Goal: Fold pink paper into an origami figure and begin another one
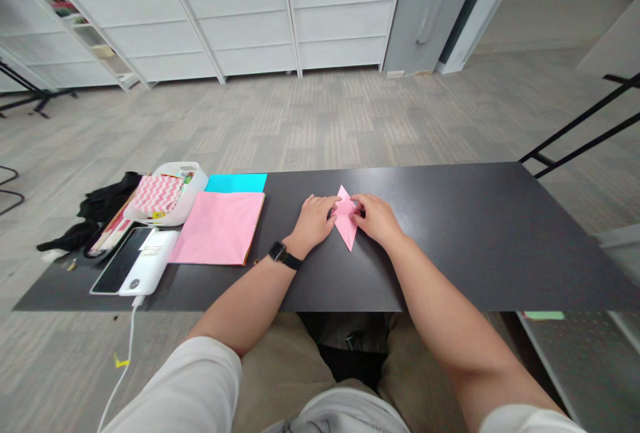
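A small pink folded paper (pixel 346 225), shaped like a long diamond, lies on the dark table in front of me. Its points face away from me and toward me. My left hand (pixel 316 218) pinches its left side between thumb and fingers. On the opposite side, my right hand (pixel 375 216) grips the right edge in the same way. Both hands rest low, at the tabletop. Fingertips cover parts of the paper's sides, so the folds under them are hidden.
Left on the dark table (pixel 465 240) lies a stack of pink paper (pixel 220 226), with a cyan sheet (pixel 237 183) behind it. Beyond are a white basket (pixel 187 210), a black cloth (pixel 107 196), a phone (pixel 123 263) and a white power bank (pixel 150 263) with a cable (pixel 131 340).
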`<state>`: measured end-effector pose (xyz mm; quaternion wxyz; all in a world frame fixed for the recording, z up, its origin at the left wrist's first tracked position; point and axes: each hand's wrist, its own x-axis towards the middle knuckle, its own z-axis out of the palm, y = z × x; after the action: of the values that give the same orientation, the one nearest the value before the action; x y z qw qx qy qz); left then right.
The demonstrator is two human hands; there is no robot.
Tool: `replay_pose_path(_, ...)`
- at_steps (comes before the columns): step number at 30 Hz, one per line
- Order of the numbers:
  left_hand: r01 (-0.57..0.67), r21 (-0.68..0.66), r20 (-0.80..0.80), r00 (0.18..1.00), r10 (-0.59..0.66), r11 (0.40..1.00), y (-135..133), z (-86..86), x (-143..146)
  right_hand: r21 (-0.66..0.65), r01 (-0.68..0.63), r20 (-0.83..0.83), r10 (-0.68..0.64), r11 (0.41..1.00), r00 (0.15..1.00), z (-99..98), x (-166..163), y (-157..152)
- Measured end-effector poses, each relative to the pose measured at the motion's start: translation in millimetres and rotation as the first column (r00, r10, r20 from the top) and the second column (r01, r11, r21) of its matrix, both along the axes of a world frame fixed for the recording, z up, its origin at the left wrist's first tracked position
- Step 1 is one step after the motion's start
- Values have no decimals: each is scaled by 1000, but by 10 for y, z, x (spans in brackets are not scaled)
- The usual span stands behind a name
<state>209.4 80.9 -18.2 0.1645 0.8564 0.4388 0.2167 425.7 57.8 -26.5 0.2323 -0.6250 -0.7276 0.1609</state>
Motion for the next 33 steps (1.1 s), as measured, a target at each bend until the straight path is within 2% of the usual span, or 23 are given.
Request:
replay_pose_path(7,-2,19,-21,1000,2,1000,48,-13,49,-1,-3,98,3,1000,995,46,-42,-18)
replay_pose_path(15,16,37,-84,996,-13,999,57,12,75,15,-41,118,39,999,992,128,-60,-48)
replay_pose_path(19,54,33,-72,996,-51,998,8,55,15,-1,-102,103,102,995,989,141,8,-59)
replay_pose_path(25,57,18,-83,995,-55,998,-74,114,-28,-19,-124,109,126,992,986,177,35,-81)
replay_pose_path(33,56,35,-129,990,-51,998,-35,60,-8,-52,-150,121,156,987,980,174,10,-79)
